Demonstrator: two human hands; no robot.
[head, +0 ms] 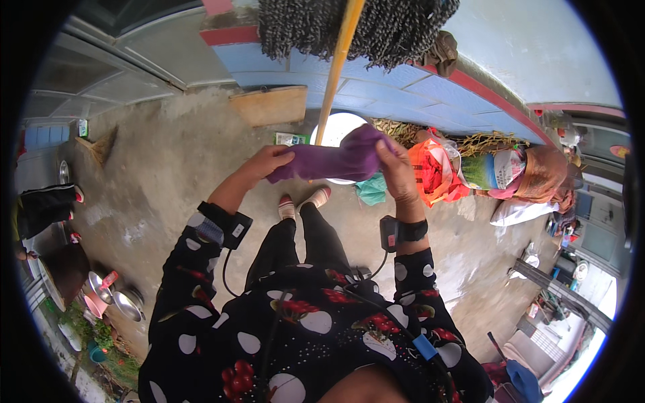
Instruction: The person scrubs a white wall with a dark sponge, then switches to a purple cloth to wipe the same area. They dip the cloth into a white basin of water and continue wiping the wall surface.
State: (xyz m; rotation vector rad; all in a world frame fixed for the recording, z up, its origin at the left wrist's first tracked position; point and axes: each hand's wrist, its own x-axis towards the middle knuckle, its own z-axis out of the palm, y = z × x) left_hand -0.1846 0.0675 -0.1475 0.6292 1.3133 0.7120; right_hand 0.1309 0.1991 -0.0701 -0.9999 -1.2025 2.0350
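Note:
A purple cloth, possibly a sock or a folded rag, is stretched between my two hands at about waist height. My left hand pinches its left end between thumb and fingers. The right end is gripped by my right hand, where the cloth bunches up and sticks out above the fingers. Behind the cloth, partly hidden, is a white round basin on the floor. A yellow wooden pole slants down in front of the basin, and the cloth hides part of its lower end.
A grey shaggy mop-like mat hangs on the blue wall ledge. Orange-red plastic bags and sacks lie at right. A board leans on the wall. A broom, metal basins and another person's legs are at left.

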